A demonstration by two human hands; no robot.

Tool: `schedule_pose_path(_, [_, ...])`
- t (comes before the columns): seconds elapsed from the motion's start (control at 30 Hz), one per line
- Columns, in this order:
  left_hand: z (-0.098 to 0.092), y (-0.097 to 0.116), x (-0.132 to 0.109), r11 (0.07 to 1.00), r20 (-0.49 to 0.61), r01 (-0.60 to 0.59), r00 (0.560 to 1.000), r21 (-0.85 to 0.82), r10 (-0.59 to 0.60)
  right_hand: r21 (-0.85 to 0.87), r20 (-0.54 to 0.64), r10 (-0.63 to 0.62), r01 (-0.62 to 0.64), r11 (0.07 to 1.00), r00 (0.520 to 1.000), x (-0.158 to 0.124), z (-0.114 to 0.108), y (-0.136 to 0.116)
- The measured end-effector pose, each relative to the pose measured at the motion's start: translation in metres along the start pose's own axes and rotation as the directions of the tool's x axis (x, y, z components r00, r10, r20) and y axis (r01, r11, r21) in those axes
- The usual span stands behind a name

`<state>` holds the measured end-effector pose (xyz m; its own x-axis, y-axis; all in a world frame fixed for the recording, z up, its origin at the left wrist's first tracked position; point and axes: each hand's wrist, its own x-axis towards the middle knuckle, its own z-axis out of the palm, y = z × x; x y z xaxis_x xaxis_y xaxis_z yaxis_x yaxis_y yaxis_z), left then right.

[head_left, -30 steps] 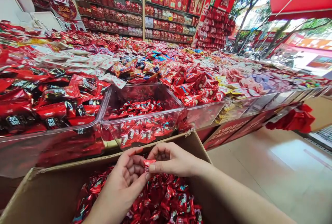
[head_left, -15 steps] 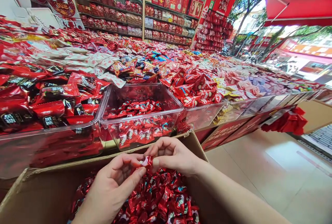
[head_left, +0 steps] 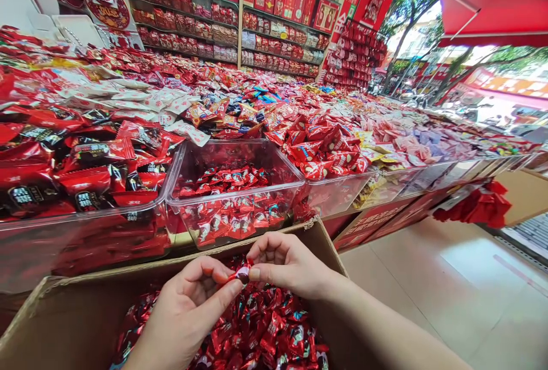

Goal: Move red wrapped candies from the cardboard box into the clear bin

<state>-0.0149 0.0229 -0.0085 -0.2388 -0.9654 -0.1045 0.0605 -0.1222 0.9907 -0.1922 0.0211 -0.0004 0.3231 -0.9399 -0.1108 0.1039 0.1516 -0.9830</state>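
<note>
Between my two hands is one small candy (head_left: 243, 273) in a shiny red wrapper with a pale and dark print. My left hand (head_left: 192, 301) pinches its left end between thumb and fingertips. The right end is pinched by my right hand (head_left: 286, 264), fingers curled. Both hands are over an open cardboard box (head_left: 68, 307), which holds a heap of similar red wrapped candies (head_left: 265, 324). Just beyond the box stands a clear plastic bin (head_left: 240, 192), partly filled with small red candies (head_left: 235, 179).
Left of the bin, a clear container is heaped with black-and-red packets (head_left: 85, 181). To its right lie red packets (head_left: 325, 147) and pastel ones (head_left: 415, 141). Shelves (head_left: 188, 21) with bottles and red boxes line the back. Tiled floor (head_left: 411, 284) shows at right.
The candy has turned slightly between my fingers, showing more of its dark print. My right hand sits a little lower, and the whole view has shifted slightly.
</note>
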Motion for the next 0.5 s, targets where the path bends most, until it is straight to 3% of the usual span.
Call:
schedule_pose_path(0.1, [0.003,0.003,-0.003,0.994,-0.049,0.085,0.995,-0.067,-0.089,-0.339,0.004,-0.194,0.184,0.923,0.981,-0.012,0.001,-0.021])
schedule_pose_path(0.13, [0.004,0.004,-0.005,0.989,-0.048,0.113,0.992,-0.097,-0.118,-0.467,0.023,-0.309,0.284,0.838,0.951,-0.015,0.002,-0.035])
schedule_pose_path(0.2, [0.008,0.001,-0.008,0.98,0.014,0.156,0.988,-0.122,-0.155,-0.654,0.095,-0.525,0.45,0.607,0.846,-0.017,0.002,-0.071])
schedule_pose_path(0.27, [0.012,-0.006,-0.011,0.982,0.126,0.185,0.976,-0.047,-0.178,-0.768,0.132,-0.647,0.49,0.413,0.751,-0.005,0.003,-0.109])
schedule_pose_path(0.3, [0.014,-0.01,-0.012,0.982,0.173,0.184,0.967,0.031,-0.187,-0.809,0.132,-0.662,0.466,0.358,0.738,0.006,0.003,-0.126])
schedule_pose_path(0.37, [0.017,-0.018,-0.014,0.966,0.252,0.142,0.948,0.218,-0.196,-0.871,0.149,-0.585,0.386,0.304,0.797,0.037,0.002,-0.149])
schedule_pose_path(0.43, [0.019,-0.023,-0.015,0.906,0.338,0.036,0.921,0.421,-0.194,-0.92,0.184,-0.353,0.287,0.266,0.917,0.072,0.004,-0.156])
schedule_pose_path(0.5, [0.018,-0.025,-0.016,0.819,0.425,-0.093,0.885,0.566,-0.193,-0.948,0.203,-0.092,0.219,0.23,0.975,0.101,0.007,-0.151])
